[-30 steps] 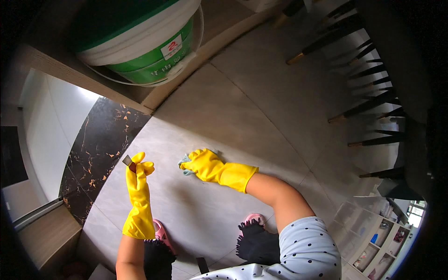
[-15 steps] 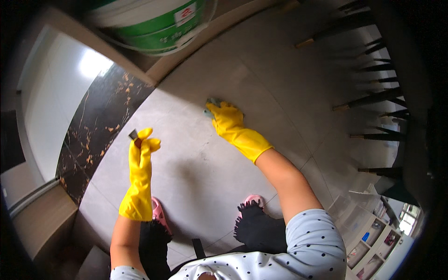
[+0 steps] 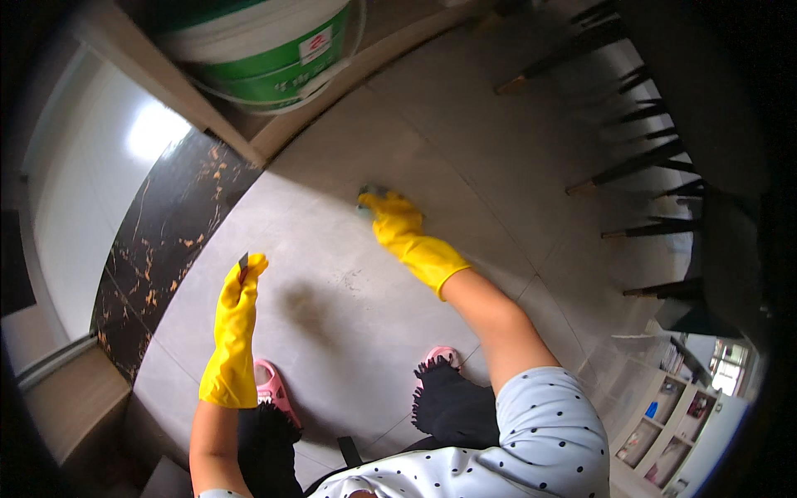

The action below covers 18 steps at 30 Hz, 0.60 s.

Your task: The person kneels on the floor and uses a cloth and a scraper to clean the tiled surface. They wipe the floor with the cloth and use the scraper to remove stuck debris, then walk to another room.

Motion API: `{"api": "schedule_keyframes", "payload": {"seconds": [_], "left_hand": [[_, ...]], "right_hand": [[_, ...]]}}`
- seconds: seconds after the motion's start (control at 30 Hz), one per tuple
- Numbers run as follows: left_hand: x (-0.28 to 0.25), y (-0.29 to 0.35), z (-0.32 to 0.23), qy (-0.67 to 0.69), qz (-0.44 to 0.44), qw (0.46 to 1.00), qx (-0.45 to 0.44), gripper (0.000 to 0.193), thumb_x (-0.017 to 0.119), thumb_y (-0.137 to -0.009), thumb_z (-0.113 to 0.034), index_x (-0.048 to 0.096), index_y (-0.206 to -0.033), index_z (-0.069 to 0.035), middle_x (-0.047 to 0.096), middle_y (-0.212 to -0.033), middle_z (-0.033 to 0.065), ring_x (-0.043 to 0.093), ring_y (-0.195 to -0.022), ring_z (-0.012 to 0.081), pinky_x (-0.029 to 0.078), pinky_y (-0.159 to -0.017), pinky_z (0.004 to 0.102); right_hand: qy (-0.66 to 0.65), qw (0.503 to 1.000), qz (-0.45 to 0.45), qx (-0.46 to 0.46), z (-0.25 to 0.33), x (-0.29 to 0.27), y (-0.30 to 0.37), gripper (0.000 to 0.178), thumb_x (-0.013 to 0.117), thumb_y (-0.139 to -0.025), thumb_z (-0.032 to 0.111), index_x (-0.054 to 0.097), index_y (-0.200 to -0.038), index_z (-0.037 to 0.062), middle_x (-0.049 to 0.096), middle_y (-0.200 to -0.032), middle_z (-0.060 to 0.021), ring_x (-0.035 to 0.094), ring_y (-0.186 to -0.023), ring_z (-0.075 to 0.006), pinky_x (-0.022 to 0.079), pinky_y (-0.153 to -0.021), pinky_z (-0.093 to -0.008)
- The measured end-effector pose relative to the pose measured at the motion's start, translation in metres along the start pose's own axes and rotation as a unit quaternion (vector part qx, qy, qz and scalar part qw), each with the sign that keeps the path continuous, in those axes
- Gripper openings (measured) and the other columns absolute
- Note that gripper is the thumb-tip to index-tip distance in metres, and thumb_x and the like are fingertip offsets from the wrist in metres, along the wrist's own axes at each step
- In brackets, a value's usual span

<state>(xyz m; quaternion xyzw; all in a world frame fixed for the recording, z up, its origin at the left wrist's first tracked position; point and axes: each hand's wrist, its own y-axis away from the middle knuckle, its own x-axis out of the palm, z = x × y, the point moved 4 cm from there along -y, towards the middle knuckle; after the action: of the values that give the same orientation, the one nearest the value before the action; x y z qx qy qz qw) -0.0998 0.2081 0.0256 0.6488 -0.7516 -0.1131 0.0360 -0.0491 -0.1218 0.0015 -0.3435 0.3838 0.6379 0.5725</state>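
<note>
Yellow rubber gloves cover both my hands. My left hand is raised above the floor, its fingers closed round a small scraper. Only the scraper's flat grey blade and a bit of reddish-brown handle show; the glove hides the rest. Farther off and to the right, my right hand presses a grey-green cloth against the grey tiled floor. Most of the cloth lies under the fingers. Small dark marks spot the floor between my two hands.
A green and white bucket stands on a low ledge at the far left. Black stone edging borders the floor on the left. Dark chair legs line the right side, with a white shelf unit lower down. My pink shoes are close by.
The view has shifted slightly. My left hand has come a little nearer and turned the scraper, so its blade looks narrower. My right hand has shifted slightly with the cloth, still on the floor.
</note>
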Motion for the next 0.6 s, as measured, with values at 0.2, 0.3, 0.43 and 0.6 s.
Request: {"api": "schedule_keyframes", "payload": {"seconds": [0.2, 0.3, 0.43, 0.6], "left_hand": [[0.003, -0.005, -0.025, 0.034, 0.005, 0.999, -0.023, 0.029, 0.052, -0.101, -0.019, 0.058, -0.124, -0.003, 0.065, -0.109, 0.0078, 0.062, -0.105, 0.0206, 0.044, -0.099, 0.0362], [-0.004, -0.004, -0.025, 0.055, 0.004, 0.998, -0.012, 0.027, 0.051, -0.101, -0.019, 0.058, -0.122, -0.003, 0.066, -0.107, 0.0096, 0.062, -0.102, 0.0213, 0.043, -0.098, 0.0348], [0.022, -0.016, -0.026, 0.039, 0.017, 0.999, 0.019, 0.030, 0.051, -0.101, -0.022, 0.057, -0.121, -0.001, 0.064, -0.109, 0.0105, 0.060, -0.106, 0.0239, 0.043, -0.099, 0.0396], [0.002, -0.023, -0.060, 0.058, 0.056, 0.997, 0.002, 0.028, 0.046, -0.101, -0.017, 0.055, -0.123, -0.001, 0.064, -0.100, 0.0079, 0.062, -0.094, 0.0187, 0.047, -0.092, 0.0363]], "right_hand": [[-0.094, 0.976, 0.089, -0.177, 0.049, 0.026, 0.037, 0.021, 0.059, -0.087, 0.029, 0.066, -0.106, 0.0220, 0.065, -0.108, -0.0090, 0.059, -0.101, -0.0343, 0.047, -0.085, -0.0453], [-0.119, 0.956, 0.157, -0.217, 0.098, 0.024, 0.014, 0.020, 0.061, -0.086, 0.029, 0.068, -0.104, 0.0223, 0.065, -0.109, -0.0084, 0.059, -0.101, -0.0326, 0.046, -0.087, -0.0430], [-0.090, 0.968, 0.063, -0.226, 0.094, 0.073, -0.010, 0.018, 0.060, -0.082, 0.022, 0.071, -0.096, 0.0224, 0.067, -0.101, -0.0056, 0.060, -0.096, -0.0301, 0.047, -0.082, -0.0412], [-0.152, 0.945, 0.131, -0.256, 0.093, 0.073, 0.018, 0.018, 0.066, -0.077, 0.019, 0.074, -0.092, 0.0226, 0.070, -0.103, -0.0032, 0.061, -0.099, -0.0281, 0.047, -0.083, -0.0411]]}}
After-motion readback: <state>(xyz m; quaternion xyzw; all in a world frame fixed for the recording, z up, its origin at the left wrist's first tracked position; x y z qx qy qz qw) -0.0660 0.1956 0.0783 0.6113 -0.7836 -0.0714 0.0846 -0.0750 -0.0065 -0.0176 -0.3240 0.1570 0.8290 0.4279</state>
